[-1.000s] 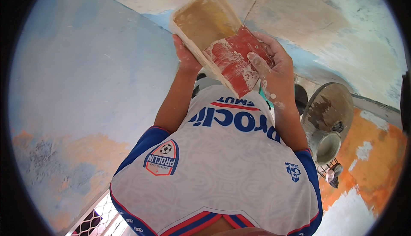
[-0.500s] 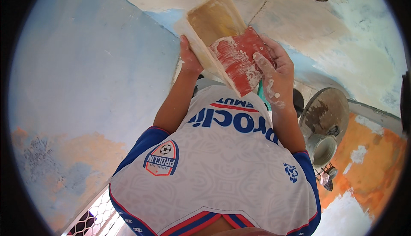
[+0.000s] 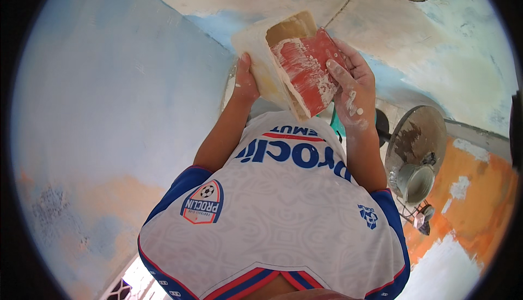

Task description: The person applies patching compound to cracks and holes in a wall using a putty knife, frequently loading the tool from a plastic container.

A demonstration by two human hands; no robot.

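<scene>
My left hand (image 3: 247,80) is closed on the side of a cream plastic tub (image 3: 260,71), which is tilted with its opening toward the right. A flat red scraper (image 3: 310,63), smeared with pale filler, is pinched at its right edge by my right hand (image 3: 353,79). The scraper lies across the tub's mouth and hides much of the inside. White filler is spattered over my right thumb and the back of that hand. What the tub holds at the bottom cannot be made out.
A round grey-brown disc-shaped tabletop (image 3: 417,136) stands to my right, with a grey metal pot (image 3: 417,183) by its edge. Walls with patchy paint (image 3: 125,93) rise close on the left and ahead. An orange wall (image 3: 468,191) with white patches is at the lower right.
The tub has tipped further toward the right and come slightly lower, so less of its inside shows. The red scraper has shifted a little over its mouth, still held by my right hand.
</scene>
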